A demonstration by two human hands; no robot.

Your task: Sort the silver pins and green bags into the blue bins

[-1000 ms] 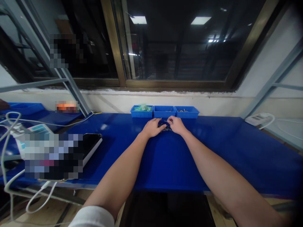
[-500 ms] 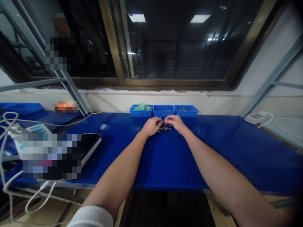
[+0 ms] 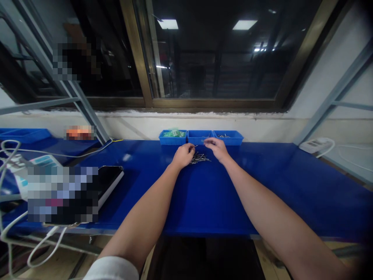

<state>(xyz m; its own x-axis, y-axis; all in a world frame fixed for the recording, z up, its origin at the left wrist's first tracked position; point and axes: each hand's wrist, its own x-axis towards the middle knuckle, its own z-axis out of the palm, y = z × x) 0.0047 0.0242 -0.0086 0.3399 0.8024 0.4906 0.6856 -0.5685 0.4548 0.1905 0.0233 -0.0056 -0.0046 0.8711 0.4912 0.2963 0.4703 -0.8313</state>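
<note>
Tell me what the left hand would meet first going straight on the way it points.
The left hand would probably meet the middle blue bin first, though depth is unclear.

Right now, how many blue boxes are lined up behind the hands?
3: the left blue plastic box, with something green inside; the middle blue plastic box; and the right blue plastic box, with shiny metal bits. None looks hidden.

Deep-blue tabletop (image 3: 204, 198), brighter-blue bins (image 3: 199, 140), silvery-dark pins (image 3: 200, 157), pale green packets (image 3: 174, 133), white sleeve (image 3: 113, 268)
</note>
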